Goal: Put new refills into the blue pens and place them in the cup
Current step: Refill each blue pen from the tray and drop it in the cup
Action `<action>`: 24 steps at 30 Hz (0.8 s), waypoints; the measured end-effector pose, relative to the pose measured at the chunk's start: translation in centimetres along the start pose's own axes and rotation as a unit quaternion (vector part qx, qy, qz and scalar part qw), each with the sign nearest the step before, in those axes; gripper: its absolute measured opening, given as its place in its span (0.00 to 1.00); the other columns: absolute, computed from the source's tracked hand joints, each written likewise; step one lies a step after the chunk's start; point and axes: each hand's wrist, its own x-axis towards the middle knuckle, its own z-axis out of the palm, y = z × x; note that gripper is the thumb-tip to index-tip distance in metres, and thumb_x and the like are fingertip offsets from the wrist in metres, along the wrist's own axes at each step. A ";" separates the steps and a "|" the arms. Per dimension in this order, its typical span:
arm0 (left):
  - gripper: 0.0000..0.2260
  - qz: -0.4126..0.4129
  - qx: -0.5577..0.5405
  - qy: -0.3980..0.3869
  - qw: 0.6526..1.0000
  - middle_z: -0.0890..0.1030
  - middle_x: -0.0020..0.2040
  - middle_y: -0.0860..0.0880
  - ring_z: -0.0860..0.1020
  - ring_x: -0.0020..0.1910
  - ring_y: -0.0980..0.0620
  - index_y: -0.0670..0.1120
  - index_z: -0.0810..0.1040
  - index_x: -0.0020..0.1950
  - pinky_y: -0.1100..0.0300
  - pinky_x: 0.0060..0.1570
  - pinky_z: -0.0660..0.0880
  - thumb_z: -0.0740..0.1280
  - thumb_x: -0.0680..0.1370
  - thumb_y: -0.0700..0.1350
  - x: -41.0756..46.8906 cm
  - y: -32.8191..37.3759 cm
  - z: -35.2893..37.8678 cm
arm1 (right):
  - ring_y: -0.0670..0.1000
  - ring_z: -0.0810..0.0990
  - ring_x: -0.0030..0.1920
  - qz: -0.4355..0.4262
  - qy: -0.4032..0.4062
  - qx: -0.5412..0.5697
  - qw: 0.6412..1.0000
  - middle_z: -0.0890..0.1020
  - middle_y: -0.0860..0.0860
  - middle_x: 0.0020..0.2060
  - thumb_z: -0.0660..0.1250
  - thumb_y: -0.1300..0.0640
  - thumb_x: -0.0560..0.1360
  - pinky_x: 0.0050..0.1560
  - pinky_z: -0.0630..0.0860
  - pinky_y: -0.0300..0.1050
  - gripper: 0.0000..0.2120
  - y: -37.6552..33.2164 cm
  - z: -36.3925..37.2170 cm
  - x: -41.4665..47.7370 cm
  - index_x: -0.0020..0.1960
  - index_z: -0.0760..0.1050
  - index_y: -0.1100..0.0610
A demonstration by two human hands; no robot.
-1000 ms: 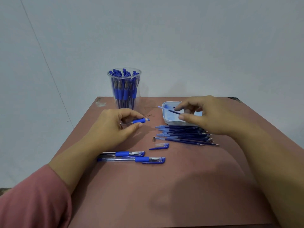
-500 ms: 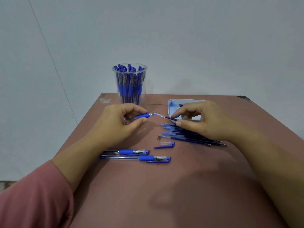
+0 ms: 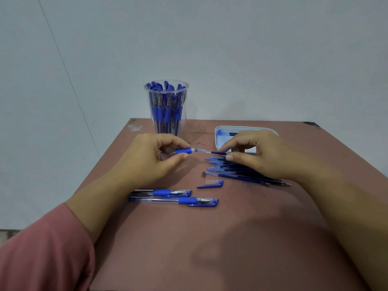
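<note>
Pinching a refill (image 3: 212,152), the right hand (image 3: 258,152) has brought it to the pen barrel (image 3: 183,151) gripped by the left hand (image 3: 147,160).

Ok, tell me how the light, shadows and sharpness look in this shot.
Head view: soft, even light, no glare on the table; a broad faint shadow lies on its near part; the clear cup shows only mild sheen; left hand and right hand look slightly soft, yet the refill between them is readable.

A reddish-brown table (image 3: 231,238) (scuffed corner) against a plain pale wall (image 3: 252,49).
</note>
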 end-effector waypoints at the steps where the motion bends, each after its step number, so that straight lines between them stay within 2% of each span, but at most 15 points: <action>1: 0.08 0.006 0.009 -0.005 1.000 0.82 0.40 0.63 0.80 0.40 0.60 0.56 0.84 0.50 0.72 0.38 0.73 0.74 0.73 0.45 0.0 0.0 0.0 | 0.43 0.78 0.47 -0.002 0.004 -0.013 1.000 0.81 0.39 0.41 0.69 0.51 0.75 0.50 0.73 0.36 0.11 0.1 0.0 0.0 0.48 0.77 0.33; 4: 0.08 0.023 0.012 -0.032 0.999 0.82 0.42 0.66 0.81 0.41 0.60 0.61 0.83 0.48 0.71 0.39 0.74 0.74 0.73 0.48 -0.2 0.5 0.1 | 0.39 0.77 0.48 -0.014 0.007 -0.020 1.000 0.79 0.33 0.43 0.68 0.52 0.76 0.49 0.70 0.30 0.12 -0.2 0.5 0.1 0.50 0.78 0.33; 6: 0.09 0.032 0.021 -0.042 0.998 0.81 0.42 0.68 0.80 0.42 0.64 0.63 0.81 0.48 0.73 0.40 0.73 0.73 0.73 0.49 -0.2 0.9 0.3 | 0.38 0.76 0.48 -0.020 -0.003 -0.007 1.000 0.79 0.35 0.41 0.68 0.52 0.76 0.49 0.69 0.28 0.10 -0.6 1.0 0.2 0.53 0.79 0.38; 8: 0.08 0.030 0.024 -0.036 0.999 0.81 0.43 0.67 0.79 0.42 0.67 0.61 0.83 0.50 0.73 0.41 0.73 0.73 0.73 0.49 -0.2 0.9 0.3 | 0.39 0.76 0.49 -0.028 0.008 -0.012 1.000 0.78 0.37 0.42 0.70 0.48 0.74 0.49 0.70 0.28 0.10 -0.9 1.2 0.2 0.54 0.78 0.38; 10: 0.08 0.029 0.025 -0.021 0.999 0.81 0.44 0.67 0.79 0.44 0.67 0.58 0.83 0.51 0.71 0.44 0.75 0.73 0.73 0.49 -0.2 0.8 0.2 | 0.40 0.77 0.48 -0.029 0.043 -0.021 0.998 0.79 0.39 0.41 0.72 0.47 0.71 0.49 0.70 0.29 0.10 -0.9 0.8 0.0 0.50 0.76 0.39; 14: 0.08 0.033 0.022 -0.018 0.999 0.82 0.44 0.65 0.80 0.44 0.67 0.58 0.83 0.51 0.71 0.45 0.75 0.73 0.73 0.49 -0.2 0.9 0.2 | 0.41 0.78 0.45 -0.026 0.049 -0.023 0.998 0.80 0.40 0.39 0.72 0.56 0.73 0.46 0.70 0.29 0.07 -0.4 0.7 0.1 0.45 0.78 0.45; 17: 0.08 0.033 0.025 -0.024 0.999 0.82 0.43 0.66 0.80 0.44 0.66 0.59 0.83 0.50 0.67 0.44 0.77 0.73 0.73 0.49 -0.2 0.9 0.4 | 0.40 0.78 0.48 -0.031 0.017 -0.015 0.999 0.81 0.39 0.43 0.71 0.55 0.75 0.49 0.73 0.32 0.08 -0.7 1.5 0.4 0.52 0.81 0.46; 20: 0.08 0.030 0.017 -0.022 0.999 0.83 0.44 0.64 0.80 0.44 0.65 0.58 0.83 0.51 0.65 0.44 0.78 0.73 0.73 0.50 -0.2 0.8 0.4 | 0.39 0.77 0.50 -0.045 0.020 -0.020 0.999 0.80 0.38 0.47 0.70 0.54 0.75 0.52 0.71 0.29 0.13 -0.7 1.4 0.3 0.57 0.77 0.41; 22: 0.09 0.030 0.016 -0.022 0.999 0.82 0.45 0.65 0.80 0.45 0.65 0.58 0.83 0.52 0.66 0.45 0.77 0.72 0.72 0.51 -0.1 0.9 0.3 | 0.40 0.77 0.48 -0.039 0.046 -0.021 0.998 0.81 0.40 0.44 0.71 0.53 0.74 0.51 0.70 0.28 0.13 -0.6 0.8 0.1 0.54 0.75 0.38; 24: 0.09 0.031 0.017 -0.020 0.999 0.82 0.45 0.66 0.80 0.46 0.66 0.58 0.83 0.52 0.68 0.46 0.77 0.72 0.72 0.51 -0.2 0.9 0.3 | 0.41 0.77 0.46 -0.033 0.063 -0.018 0.997 0.81 0.41 0.41 0.72 0.54 0.73 0.49 0.70 0.28 0.09 -0.3 0.6 0.1 0.48 0.76 0.41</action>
